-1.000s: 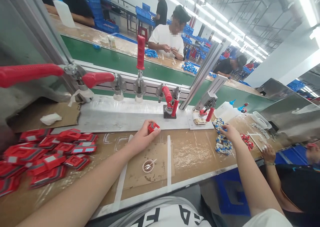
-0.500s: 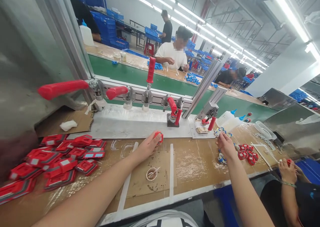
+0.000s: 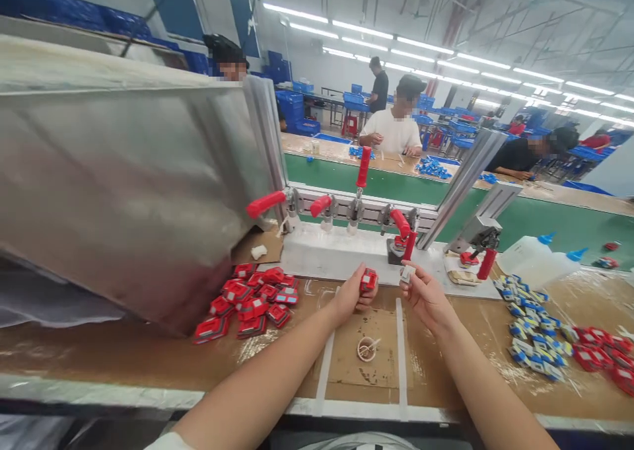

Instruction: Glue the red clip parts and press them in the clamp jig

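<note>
My left hand (image 3: 351, 296) grips a small red plastic part (image 3: 368, 281) just above the cardboard work mat. Close to its right, my right hand (image 3: 424, 296) pinches a small white-grey piece (image 3: 407, 275) between thumb and fingers. The two hands are a few centimetres apart, in front of the white fixture plate (image 3: 327, 257). A small round dish with a stick in it (image 3: 367, 349) sits on the mat below the hands.
A pile of red parts (image 3: 250, 299) lies at left, a heap of blue-and-white pieces (image 3: 529, 328) and more red parts (image 3: 604, 357) at right. Red-handled toggle clamps (image 3: 363, 172) line the rail behind. Two white bottles (image 3: 537, 257), a large steel panel (image 3: 123, 172) and seated people across the green conveyor (image 3: 406, 186).
My right hand came left from the blue-and-white heap with a small piece and now sits beside my left hand. The view swung left and lifted; a neighbour's hands are out of sight.
</note>
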`<action>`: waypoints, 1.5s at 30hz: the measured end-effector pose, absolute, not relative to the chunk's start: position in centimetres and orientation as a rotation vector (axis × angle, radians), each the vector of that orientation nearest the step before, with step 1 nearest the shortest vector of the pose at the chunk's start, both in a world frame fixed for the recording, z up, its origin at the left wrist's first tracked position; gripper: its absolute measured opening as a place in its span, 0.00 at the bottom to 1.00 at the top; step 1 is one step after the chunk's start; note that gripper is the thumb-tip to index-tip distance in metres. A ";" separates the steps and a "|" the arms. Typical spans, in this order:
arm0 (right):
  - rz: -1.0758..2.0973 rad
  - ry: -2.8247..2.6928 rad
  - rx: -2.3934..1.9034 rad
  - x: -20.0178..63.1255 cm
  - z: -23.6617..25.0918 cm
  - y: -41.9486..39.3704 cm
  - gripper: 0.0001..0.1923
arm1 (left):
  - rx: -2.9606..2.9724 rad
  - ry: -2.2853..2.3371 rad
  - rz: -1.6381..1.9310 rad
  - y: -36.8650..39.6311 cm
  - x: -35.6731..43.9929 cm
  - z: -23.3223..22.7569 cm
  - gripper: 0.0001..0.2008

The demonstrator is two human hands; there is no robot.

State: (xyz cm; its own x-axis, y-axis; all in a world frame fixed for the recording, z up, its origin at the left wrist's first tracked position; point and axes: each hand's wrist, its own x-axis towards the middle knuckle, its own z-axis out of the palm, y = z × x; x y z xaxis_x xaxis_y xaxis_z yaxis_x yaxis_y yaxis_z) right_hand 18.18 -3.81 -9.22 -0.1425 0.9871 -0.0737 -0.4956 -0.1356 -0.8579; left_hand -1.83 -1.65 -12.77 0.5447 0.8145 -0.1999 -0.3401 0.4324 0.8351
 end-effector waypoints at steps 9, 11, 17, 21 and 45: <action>1.014 -1.538 -1.021 17.2 -9.4 -4.2 0.18 | 0.862 0.703 0.824 -1.7 -1.8 -12.8 0.30; 0.645 -1.813 -0.983 17.7 -9.4 -4.2 0.14 | 0.879 0.727 0.793 -1.8 -1.7 -12.7 0.29; 0.114 -2.403 -0.698 18.8 -8.9 -3.8 0.19 | 0.915 0.781 0.736 -2.2 -1.6 -12.4 0.30; -0.055 -2.533 -0.560 19.0 -8.6 -3.1 0.23 | 0.900 0.811 0.729 -2.1 -1.5 -12.4 0.31; 0.543 -1.787 -1.062 16.8 -13.5 -4.1 0.28 | 1.223 0.641 0.600 -3.3 -0.7 -12.4 0.46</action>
